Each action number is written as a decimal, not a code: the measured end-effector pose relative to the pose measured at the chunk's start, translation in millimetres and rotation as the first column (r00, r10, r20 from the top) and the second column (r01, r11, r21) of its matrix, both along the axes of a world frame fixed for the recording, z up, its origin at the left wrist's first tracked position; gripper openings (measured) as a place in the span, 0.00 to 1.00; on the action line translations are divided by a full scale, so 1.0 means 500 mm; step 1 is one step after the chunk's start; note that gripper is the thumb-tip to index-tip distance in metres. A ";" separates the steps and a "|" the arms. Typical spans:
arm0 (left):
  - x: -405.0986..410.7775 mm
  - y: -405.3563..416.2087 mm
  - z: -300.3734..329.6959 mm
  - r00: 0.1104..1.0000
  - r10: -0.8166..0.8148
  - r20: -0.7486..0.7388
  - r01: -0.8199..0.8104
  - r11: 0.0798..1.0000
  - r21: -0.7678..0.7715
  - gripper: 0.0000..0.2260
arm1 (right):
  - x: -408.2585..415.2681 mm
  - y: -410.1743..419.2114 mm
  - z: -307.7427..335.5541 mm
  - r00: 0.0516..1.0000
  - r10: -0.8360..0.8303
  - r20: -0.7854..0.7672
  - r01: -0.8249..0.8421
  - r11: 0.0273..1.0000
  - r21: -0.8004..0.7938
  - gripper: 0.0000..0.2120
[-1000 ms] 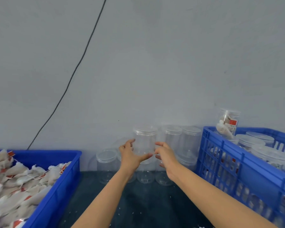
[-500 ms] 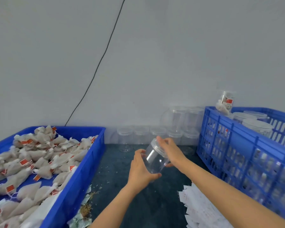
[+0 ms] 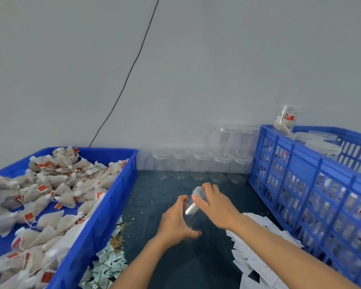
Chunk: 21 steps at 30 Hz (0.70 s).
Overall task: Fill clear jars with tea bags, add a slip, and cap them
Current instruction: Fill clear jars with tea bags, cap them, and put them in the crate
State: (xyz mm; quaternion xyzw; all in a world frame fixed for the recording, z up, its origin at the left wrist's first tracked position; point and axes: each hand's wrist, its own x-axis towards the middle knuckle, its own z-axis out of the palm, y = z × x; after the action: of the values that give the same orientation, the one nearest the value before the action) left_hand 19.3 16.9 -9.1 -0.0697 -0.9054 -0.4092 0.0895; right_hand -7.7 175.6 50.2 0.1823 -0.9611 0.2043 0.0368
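An empty clear jar [image 3: 193, 219] is held over the dark table, between both hands. My left hand [image 3: 176, 221] wraps its body from the left. My right hand [image 3: 214, 204] grips the jar's clear lid [image 3: 197, 193] at the top, tilted. Tea bags [image 3: 50, 197] with red tags fill the blue bin [image 3: 104, 213] on the left. White paper slips [image 3: 256, 255] lie in a loose pile under my right forearm.
A row of empty capped jars [image 3: 200, 163] stands against the wall, with two more stacked at the right. A blue slatted crate [image 3: 313, 182] of filled jars stands on the right. Small green-white packets [image 3: 106, 265] and spilled grains lie beside the bin.
I lifted a jar from the back row and brought it toward me, down to the table. My right hand has moved onto the lid. The camera has tilted downward.
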 end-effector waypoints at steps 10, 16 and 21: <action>-0.039 -0.008 0.022 0.981 -0.156 0.119 0.168 0.980 -0.104 0.43 | 0.009 0.058 -0.029 1.000 0.031 0.003 -0.031 0.998 -0.055 0.21; -0.052 -0.050 0.002 0.930 -0.280 0.237 0.284 0.959 0.019 0.40 | 0.018 0.056 0.004 0.920 0.352 -0.171 -0.311 0.923 0.226 0.27; -0.046 -0.049 -0.001 0.947 -0.228 0.227 0.236 0.972 -0.010 0.36 | 0.020 0.070 0.059 0.785 0.603 -0.138 -0.451 0.710 0.541 0.30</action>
State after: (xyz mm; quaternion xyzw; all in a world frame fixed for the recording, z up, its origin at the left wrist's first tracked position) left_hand -3.7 -7.6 -9.8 -0.1307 -0.9026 -0.4052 -0.0632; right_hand 2.5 210.5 79.7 0.4846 -0.8685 -0.0695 0.0775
